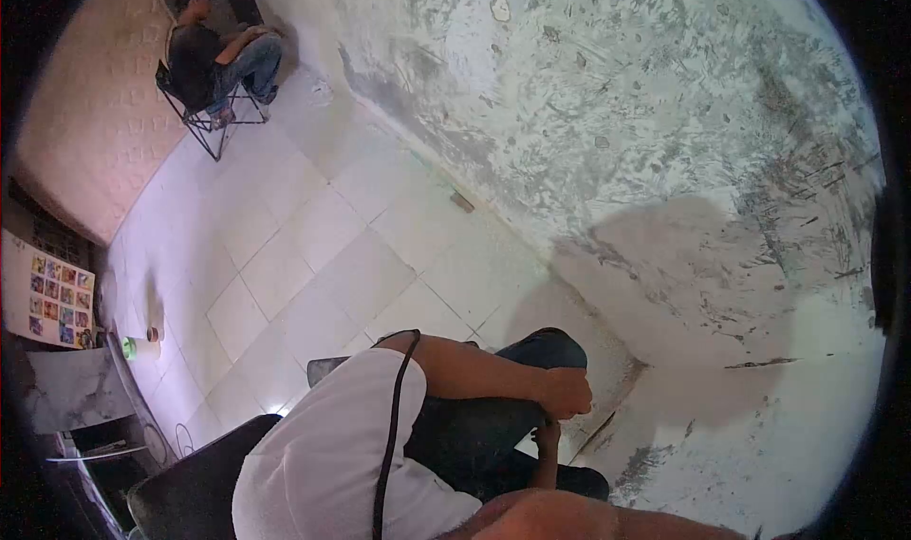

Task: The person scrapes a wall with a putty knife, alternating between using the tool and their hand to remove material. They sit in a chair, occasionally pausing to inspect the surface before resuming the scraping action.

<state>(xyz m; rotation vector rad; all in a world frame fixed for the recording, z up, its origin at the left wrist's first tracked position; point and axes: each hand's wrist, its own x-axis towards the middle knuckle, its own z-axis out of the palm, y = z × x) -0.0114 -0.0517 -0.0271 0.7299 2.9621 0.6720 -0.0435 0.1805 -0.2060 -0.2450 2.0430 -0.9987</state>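
I sit with my knees, in dark trousers (474, 436), bent toward the wall. A white shirt (323, 474) with a black strap (391, 455) covers my torso. My left hand (567, 394) is closed in a fist over the knees, its fingers turned away from view. Just below it in the head view is my right hand (546, 433), small and partly hidden, with its fingers curled. The two hands are close together. I cannot tell whether anything is in them. Bare skin of an arm (560, 519) fills the bottom edge.
A patchy, scraped wall (607, 141) rises at the right. On the tiled floor (313, 246) lies a small brown piece (462, 202). Another person (195, 65) sits on a folding chair (213, 132) far back. A picture sheet (62, 298), a green-and-white container (130, 348) and a dark chair back (190, 478) are left.
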